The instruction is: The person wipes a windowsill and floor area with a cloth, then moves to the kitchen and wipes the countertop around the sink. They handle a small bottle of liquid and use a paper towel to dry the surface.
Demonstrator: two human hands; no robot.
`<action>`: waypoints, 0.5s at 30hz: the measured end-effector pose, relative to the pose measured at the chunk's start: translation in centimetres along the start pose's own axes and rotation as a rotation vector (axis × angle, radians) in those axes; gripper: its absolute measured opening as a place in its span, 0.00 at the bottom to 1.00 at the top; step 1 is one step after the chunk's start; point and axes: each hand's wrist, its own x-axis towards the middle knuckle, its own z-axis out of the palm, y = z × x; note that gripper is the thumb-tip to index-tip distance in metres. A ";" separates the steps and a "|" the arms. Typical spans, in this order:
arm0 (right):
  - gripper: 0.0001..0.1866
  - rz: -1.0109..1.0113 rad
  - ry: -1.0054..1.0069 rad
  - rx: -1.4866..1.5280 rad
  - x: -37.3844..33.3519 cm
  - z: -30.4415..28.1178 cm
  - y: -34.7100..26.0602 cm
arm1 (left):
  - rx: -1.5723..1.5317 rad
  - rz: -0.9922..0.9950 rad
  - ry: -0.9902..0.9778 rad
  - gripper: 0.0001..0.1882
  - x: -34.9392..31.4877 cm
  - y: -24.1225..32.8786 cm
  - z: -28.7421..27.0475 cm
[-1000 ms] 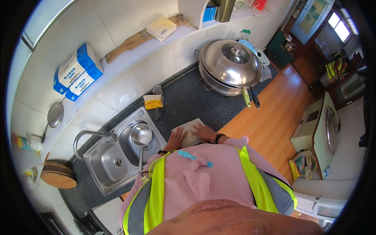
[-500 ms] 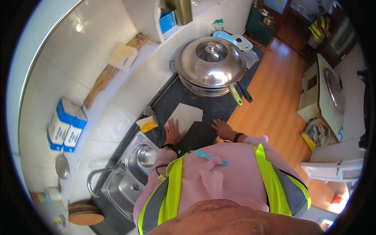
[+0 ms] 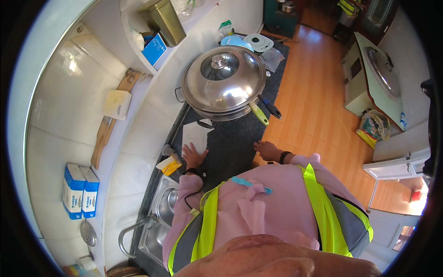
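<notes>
My left hand [image 3: 194, 157] lies with spread fingers on the near end of a white cloth [image 3: 194, 134], which is flat on the dark countertop [image 3: 229, 152] along the wall side. The cloth's far end reaches the foot of a large steel pan [image 3: 217, 114] with a domed lid [image 3: 224, 83]. My right hand [image 3: 267, 150] rests at the counter's right edge, fingers slightly bent and holding nothing. Beside my left wrist sits a yellow-and-white sponge or folded cloth [image 3: 170, 166].
A green handle [image 3: 259, 113] and a black handle [image 3: 270, 107] stick out from the pan toward the floor side. The steel sink [image 3: 154, 235] with its tap [image 3: 127, 235] lies at lower left. A wall shelf [image 3: 121, 143] runs along the left. Another person in a vest [image 3: 347, 14] stands far off.
The cloth has slid away from me toward the pan, with my left hand on it. My right hand's fingers are more bent at the counter edge. The whole view has turned.
</notes>
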 end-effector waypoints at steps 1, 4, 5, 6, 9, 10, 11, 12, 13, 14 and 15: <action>0.26 0.020 0.024 0.017 0.4 -0.3 -0.4 | -0.001 0.005 0.003 0.62 -0.9 0.3 0.4; 0.26 0.041 0.052 0.020 1.8 -1.0 -2.1 | 0.008 0.076 0.053 0.62 -4.7 0.9 1.7; 0.27 0.006 0.095 0.007 2.3 -1.0 -2.8 | 0.021 0.090 0.048 0.62 -6.4 1.1 2.3; 0.28 -0.029 0.118 -0.005 2.7 -0.9 -3.5 | 0.021 0.131 0.099 0.62 -8.1 1.3 3.0; 0.28 -0.220 0.289 0.004 4.0 -0.1 -5.8 | 0.036 0.186 0.147 0.61 -13.6 1.4 5.2; 0.28 -0.302 0.308 0.048 4.6 0.3 -6.7 | 0.035 0.199 0.145 0.61 -15.4 1.2 6.0; 0.28 -0.376 0.308 0.080 5.2 0.7 -7.8 | 0.037 0.251 0.219 0.61 -17.3 1.0 7.0; 0.28 -0.443 0.309 0.081 6.0 1.0 -8.7 | 0.076 0.252 0.251 0.53 -19.5 0.8 8.2; 0.27 -0.564 0.270 0.150 6.6 1.3 -9.7 | 0.254 0.222 0.298 0.40 -21.2 0.8 9.6; 0.26 -0.671 0.230 0.185 7.0 1.7 -10.8 | 0.349 0.246 0.357 0.35 -23.4 0.5 10.7; 0.25 -0.728 0.131 0.168 7.4 1.9 -11.5 | 0.480 0.321 0.557 0.31 -24.8 0.5 11.9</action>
